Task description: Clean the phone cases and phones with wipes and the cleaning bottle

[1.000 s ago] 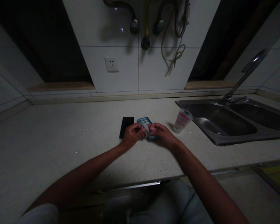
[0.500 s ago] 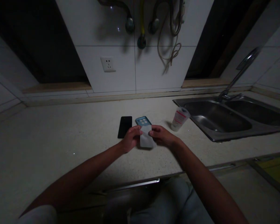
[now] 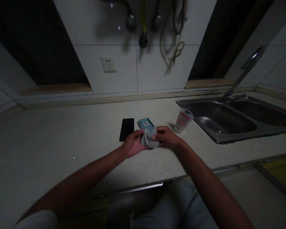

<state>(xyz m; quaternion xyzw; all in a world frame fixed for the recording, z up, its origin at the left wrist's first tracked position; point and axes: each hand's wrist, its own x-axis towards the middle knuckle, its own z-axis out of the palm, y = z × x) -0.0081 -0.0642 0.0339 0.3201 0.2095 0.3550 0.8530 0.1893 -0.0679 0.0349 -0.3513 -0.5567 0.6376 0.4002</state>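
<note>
A small grey cloth point(image 3: 149, 138) is bunched up between my two hands, over the counter. My left hand point(image 3: 134, 143) is turned partly palm up, with the cloth lying against its fingers and its thumb at the cloth's upper left corner. My right hand point(image 3: 166, 136) pinches the cloth's right side between thumb and fingers. Just behind the cloth lies a blue phone case point(image 3: 145, 123) with round camera holes, its lower part hidden. A black phone point(image 3: 127, 128) rests flat beside my left hand, which covers its lower right corner.
A plastic cup point(image 3: 183, 121) with red print stands tilted-looking to the right of my right hand. Farther right is a steel double sink point(image 3: 216, 140) with a faucet point(image 3: 243, 74). A wall socket point(image 3: 108, 65) and pipes point(image 3: 143, 39) are on the tiled wall behind the counter point(image 3: 62, 133).
The cloth, flat and hanging between both hands before, is now crumpled. My left hand has turned more palm up beneath it. The view has shifted slightly.
</note>
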